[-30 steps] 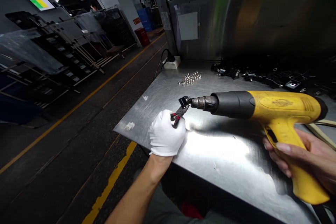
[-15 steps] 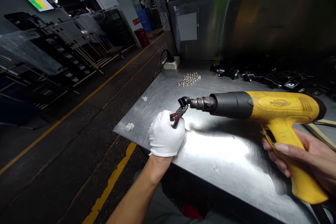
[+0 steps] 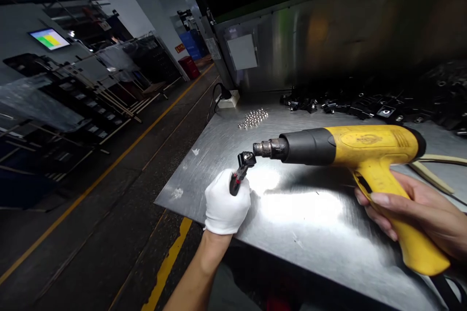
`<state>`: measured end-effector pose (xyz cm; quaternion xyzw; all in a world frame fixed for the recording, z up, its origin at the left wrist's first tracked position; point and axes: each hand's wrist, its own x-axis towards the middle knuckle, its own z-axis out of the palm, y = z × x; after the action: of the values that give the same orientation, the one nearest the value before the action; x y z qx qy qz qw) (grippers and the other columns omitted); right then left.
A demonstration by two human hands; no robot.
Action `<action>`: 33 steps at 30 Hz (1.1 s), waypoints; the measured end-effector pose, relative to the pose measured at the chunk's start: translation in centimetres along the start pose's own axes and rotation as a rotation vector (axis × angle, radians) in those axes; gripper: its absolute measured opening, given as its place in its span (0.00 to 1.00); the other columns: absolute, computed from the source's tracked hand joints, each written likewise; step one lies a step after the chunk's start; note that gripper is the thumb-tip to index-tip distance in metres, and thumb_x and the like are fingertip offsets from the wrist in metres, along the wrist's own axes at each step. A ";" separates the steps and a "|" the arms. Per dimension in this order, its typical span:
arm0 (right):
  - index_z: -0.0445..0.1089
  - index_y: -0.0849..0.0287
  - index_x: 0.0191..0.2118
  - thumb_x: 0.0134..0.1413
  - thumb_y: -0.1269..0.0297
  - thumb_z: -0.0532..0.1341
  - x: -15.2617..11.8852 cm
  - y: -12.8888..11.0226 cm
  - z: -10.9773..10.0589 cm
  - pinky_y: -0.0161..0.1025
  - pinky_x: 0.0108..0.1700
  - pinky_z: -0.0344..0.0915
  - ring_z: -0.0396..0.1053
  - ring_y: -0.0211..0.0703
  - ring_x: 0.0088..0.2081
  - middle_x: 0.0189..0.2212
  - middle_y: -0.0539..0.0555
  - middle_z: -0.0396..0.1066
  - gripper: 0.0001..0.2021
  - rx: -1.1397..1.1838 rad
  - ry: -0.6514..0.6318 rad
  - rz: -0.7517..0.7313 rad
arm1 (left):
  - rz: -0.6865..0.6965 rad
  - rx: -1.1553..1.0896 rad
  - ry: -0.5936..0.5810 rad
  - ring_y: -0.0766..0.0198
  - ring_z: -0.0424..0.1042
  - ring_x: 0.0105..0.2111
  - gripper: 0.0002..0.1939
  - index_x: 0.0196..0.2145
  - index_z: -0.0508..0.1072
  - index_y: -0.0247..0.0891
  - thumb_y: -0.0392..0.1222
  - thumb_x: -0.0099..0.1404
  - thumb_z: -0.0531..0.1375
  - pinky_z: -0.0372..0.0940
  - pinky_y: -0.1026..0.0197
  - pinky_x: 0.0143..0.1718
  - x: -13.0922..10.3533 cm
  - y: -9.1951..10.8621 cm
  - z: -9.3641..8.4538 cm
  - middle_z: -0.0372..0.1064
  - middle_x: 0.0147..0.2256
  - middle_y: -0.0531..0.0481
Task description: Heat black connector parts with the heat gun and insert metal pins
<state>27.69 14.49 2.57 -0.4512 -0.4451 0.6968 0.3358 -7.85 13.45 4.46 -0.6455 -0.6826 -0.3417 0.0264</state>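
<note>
A rack (image 3: 73,107) on the left carries dark bins, partly under clear plastic, whose contents are too dim to make out. The metal table (image 3: 193,204) comes next, with a heap of black parts (image 3: 365,107) along its far edge. Down the aisle stand blue boxes (image 3: 190,44) and a smaller red bin (image 3: 188,67), their insides hidden from this angle. A screen (image 3: 49,39) shows yellow and green blocks, its text unreadable. The yellow heat gun (image 3: 368,146) is gripped by the bare right hand (image 3: 430,216), fingers wrapped around its handle; the dark emblem on its body is too worn to read. A white sheet (image 3: 242,52) on the metal panel shows no legible writing, and characters on a small red sign (image 3: 180,48) are blurred. The gloved left hand (image 3: 226,204) is closed around pliers (image 3: 239,177). At their tips, above the table, is a small black part (image 3: 247,158), right by the gun's nozzle; whether they touch is unclear. Tiny silvery pieces (image 3: 253,118) stand grouped beyond it.
</note>
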 end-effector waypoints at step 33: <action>0.72 0.55 0.33 0.43 0.44 0.73 0.5 0.0 3.4 0.38 0.23 0.69 0.69 0.45 0.25 0.26 0.53 0.73 0.21 -0.035 0.092 0.043 | -0.034 -0.215 0.254 0.62 0.67 0.24 0.09 0.27 0.67 0.41 0.38 0.66 0.57 0.63 0.60 0.28 -4.2 -0.1 -3.1 0.66 0.23 0.51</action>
<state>24.39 13.83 3.04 -0.4980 -0.4316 0.6746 0.3326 -8.53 8.25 4.76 -0.5845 -0.6441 -0.4920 0.0375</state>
